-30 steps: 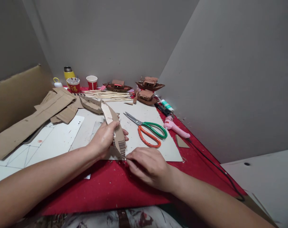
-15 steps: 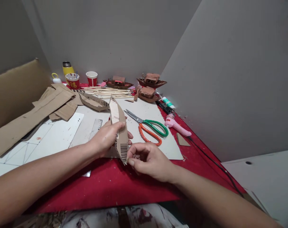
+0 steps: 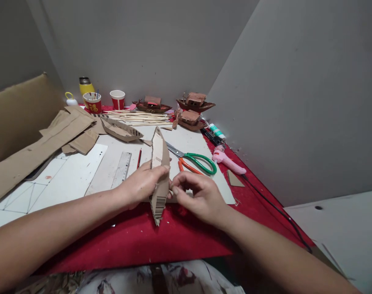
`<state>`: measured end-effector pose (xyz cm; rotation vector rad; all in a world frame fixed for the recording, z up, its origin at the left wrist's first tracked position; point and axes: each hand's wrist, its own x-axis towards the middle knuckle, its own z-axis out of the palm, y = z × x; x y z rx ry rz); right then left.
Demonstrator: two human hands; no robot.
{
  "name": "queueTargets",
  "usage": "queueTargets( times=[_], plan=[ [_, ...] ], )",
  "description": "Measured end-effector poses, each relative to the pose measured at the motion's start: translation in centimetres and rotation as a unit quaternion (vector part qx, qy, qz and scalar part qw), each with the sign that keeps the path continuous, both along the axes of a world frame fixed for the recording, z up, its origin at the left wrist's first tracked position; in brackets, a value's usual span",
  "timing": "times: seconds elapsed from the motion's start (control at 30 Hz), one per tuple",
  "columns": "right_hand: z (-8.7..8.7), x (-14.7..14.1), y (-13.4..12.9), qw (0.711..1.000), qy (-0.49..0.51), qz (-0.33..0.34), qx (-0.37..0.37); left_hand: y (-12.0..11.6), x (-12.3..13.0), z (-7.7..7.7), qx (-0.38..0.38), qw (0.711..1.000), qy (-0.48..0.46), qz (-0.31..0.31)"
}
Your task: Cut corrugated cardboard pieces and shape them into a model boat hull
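A cardboard boat hull [image 3: 161, 157] with a barcode near its closer end stands tilted on its side above the table's front. My left hand [image 3: 139, 183] is closed around its middle, thumb on the outer side, other fingers mostly hidden behind. Beside the hull's right edge, my right hand [image 3: 198, 196] is pinched, with its fingertips close to the left hand's fingers. Whatever lies in that pinch is too small to make out. Just behind the right hand are scissors [image 3: 201, 160] with green and orange handles, partly covered by the hull and hand.
Another cardboard hull [image 3: 122, 131] sits farther back, near cardboard strips [image 3: 45, 149]. A ruler [image 3: 122, 168] and pencil [image 3: 139, 158] lie left of my hands. Bamboo sticks [image 3: 143, 117], brown model boats [image 3: 193, 118] and paper cups [image 3: 117, 100] line the back. A pink glue gun [image 3: 230, 161] lies right.
The hull has shifted slightly right and turned more upright in my left hand. My right hand has moved from its near tip up to its side. The pencil has come into view.
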<state>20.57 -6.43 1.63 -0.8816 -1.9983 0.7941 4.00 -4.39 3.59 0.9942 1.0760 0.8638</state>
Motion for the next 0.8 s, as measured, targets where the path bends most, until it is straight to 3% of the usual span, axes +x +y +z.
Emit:
queueTargets(
  times=[0.23, 0.3, 0.57, 0.8],
  plan=[
    [0.3, 0.4, -0.7, 0.988, -0.028, 0.144, 0.049, 0.6, -0.2, 0.5, -0.067, 0.997, -0.030, 0.002],
    [0.0, 0.2, -0.8, 0.983, -0.045, 0.158, 0.078, 0.7, -0.2, 0.4, -0.068, 0.997, -0.029, 0.002],
    [-0.6, -0.2, -0.9, 0.979, -0.098, 0.140, 0.112, 0.5, -0.1, -0.4, -0.019, 1.000, -0.006, -0.006],
    [-0.6, -0.2, -0.9, 0.978, -0.112, 0.060, 0.164, 0.1, -0.1, -0.4, 0.012, 1.000, 0.003, -0.006]
  ],
)
